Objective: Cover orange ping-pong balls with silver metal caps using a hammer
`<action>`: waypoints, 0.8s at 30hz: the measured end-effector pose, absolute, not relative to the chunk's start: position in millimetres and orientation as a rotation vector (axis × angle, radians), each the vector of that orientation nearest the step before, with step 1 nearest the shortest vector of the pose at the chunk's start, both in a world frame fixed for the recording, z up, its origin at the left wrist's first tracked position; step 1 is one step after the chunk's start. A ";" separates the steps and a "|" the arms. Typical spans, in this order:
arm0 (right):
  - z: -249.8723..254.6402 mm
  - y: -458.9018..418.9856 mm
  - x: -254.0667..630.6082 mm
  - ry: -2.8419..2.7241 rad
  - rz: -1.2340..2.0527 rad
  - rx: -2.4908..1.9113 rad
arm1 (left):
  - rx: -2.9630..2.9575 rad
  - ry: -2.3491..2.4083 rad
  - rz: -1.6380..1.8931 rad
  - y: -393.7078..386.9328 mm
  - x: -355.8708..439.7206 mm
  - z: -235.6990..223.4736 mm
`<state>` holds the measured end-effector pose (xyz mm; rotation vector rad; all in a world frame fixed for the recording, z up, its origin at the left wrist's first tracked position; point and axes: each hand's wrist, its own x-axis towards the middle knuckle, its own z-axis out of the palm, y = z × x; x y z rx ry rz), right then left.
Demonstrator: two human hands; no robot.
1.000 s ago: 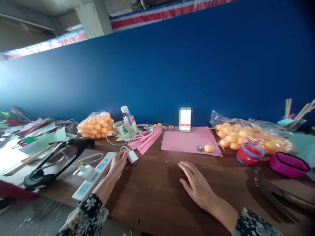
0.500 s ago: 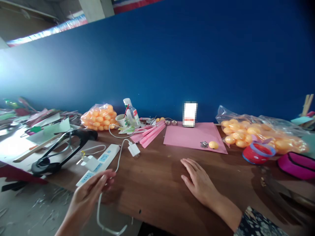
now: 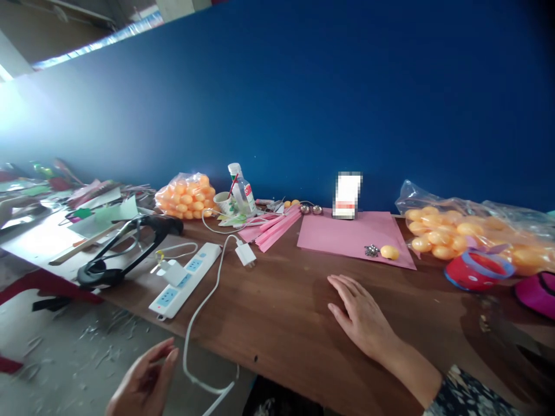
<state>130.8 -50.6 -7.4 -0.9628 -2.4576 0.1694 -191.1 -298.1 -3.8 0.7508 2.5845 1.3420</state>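
My left hand (image 3: 143,381) hangs in front of the table's near edge, fingers loosely curved, a gap between thumb and forefinger, nothing seen in it. Just right of it, a white charging cable (image 3: 187,346) drops over the edge. That cable runs up to a white charger plug (image 3: 245,253) lying loose on the wood. A white power strip (image 3: 185,282) lies to the left, with another white adapter (image 3: 172,273) on it. My right hand (image 3: 364,318) rests on the brown tabletop (image 3: 277,312), fingers stretched out, holding nothing.
Pink paper (image 3: 342,234) bears a phone (image 3: 347,196), an orange ball (image 3: 389,252) and a silvery trinket (image 3: 372,250). Bags of orange balls (image 3: 186,197) stand at either side. A black headband-like frame (image 3: 130,254) lies left; a red cup (image 3: 474,271) stands right.
My left hand has left the charger plug, passed down along the cable and moved off it below the table edge. My right hand stays on the tabletop. The view has shifted left and down.
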 end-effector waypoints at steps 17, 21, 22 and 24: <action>-10.0 -48.0 131.7 -2.517 0.147 -0.953 | 2.129 2.608 0.134 -109.4 -204.5 50.0; -10.7 -48.4 131.1 -2.504 0.146 -0.941 | 1.997 2.669 0.107 -88.8 -205.4 48.4; -10.8 -48.5 131.2 -2.496 0.145 -0.939 | 1.976 2.691 0.101 -84.5 -204.2 48.2; -10.8 -48.8 131.5 -2.485 0.144 -0.937 | 1.956 2.722 0.098 -76.1 -201.7 48.6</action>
